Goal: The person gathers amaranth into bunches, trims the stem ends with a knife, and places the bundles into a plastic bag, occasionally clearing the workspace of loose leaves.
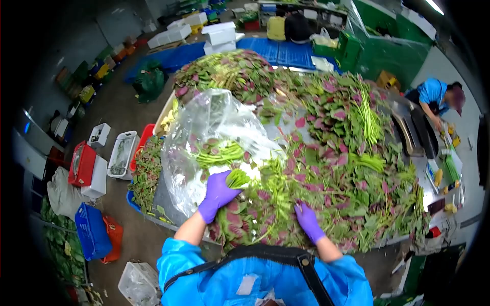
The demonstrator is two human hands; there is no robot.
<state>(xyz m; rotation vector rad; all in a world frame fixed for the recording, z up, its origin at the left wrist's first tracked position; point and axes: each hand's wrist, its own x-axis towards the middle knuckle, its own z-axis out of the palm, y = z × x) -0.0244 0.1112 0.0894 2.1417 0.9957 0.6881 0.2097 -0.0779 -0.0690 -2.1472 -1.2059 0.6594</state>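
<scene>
My left hand [219,195], in a purple glove, is closed round a bunch of green stems [237,179] at the near side of a clear plastic bag [184,168]. Inside the bag's area lies another bundle of stems [220,153]. My right hand [308,220], also gloved in purple, rests at the near edge of a wide pile of red-and-green leafy vegetables [337,188]. Its fingertips are partly among the leaves, and whether they grip anything is hidden.
Leaves cover much of the metal table [166,191]. Blue [94,232] and red [81,163] crates stand on the floor at the left. A person in blue [434,94] works at the far right. White foam boxes [219,34] are at the back.
</scene>
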